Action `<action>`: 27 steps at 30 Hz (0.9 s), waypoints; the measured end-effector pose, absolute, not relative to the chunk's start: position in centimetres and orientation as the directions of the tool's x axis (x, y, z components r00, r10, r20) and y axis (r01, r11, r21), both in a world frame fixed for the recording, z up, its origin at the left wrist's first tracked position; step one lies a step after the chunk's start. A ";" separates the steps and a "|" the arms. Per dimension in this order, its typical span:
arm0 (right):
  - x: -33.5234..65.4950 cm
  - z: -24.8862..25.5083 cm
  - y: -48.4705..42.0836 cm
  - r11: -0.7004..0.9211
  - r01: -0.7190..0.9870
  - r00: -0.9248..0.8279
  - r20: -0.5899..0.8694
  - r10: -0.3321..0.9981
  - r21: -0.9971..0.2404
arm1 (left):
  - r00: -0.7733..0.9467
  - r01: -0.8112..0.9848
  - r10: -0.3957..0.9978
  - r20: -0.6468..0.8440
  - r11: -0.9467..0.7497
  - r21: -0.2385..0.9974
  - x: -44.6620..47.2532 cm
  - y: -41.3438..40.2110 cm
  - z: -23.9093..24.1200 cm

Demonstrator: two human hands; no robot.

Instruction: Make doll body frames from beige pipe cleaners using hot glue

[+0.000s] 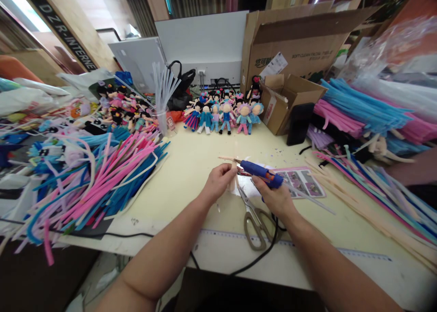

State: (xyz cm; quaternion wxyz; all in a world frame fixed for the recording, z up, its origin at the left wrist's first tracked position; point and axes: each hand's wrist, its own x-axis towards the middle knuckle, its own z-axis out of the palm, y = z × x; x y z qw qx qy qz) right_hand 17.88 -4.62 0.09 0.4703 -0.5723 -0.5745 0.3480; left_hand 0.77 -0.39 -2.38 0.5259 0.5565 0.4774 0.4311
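Note:
My right hand (278,198) is wrapped round a blue hot glue gun (256,171) with a clear glue stick (312,198) coming out of its back end. The gun's nozzle points left, close to the fingertips of my left hand (220,177). Between those fingers I pinch a beige pipe cleaner (233,183); part of it hangs below the fingers, and a thin beige end sticks out near the nozzle. Below my hands, scissors (254,218) with greyish handles lie on the table. Whether the nozzle touches the pipe cleaner is not clear.
Bundles of pink and blue pipe cleaners (102,175) cover the left side; more coloured strips (378,189) lie at right. Small dolls (225,116) stand at the back beside a cardboard box (293,93). A ruler (362,254) lies along the front, and a black cord (256,262) crosses it.

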 end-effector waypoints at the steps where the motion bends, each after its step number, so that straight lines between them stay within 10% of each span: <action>1: 17.9 0.1 -4.6 0.100 0.332 0.097 0.140 0.985 -0.938 | 0.176 0.076 0.984 -0.023 0.009 0.997 0.8 -0.4 -2.4; 27: 17.9 0.2 -4.7 0.122 0.365 0.112 0.174 0.978 -0.923 | 0.187 0.091 0.982 0.004 -0.022 0.996 0.8 -0.7 -1.9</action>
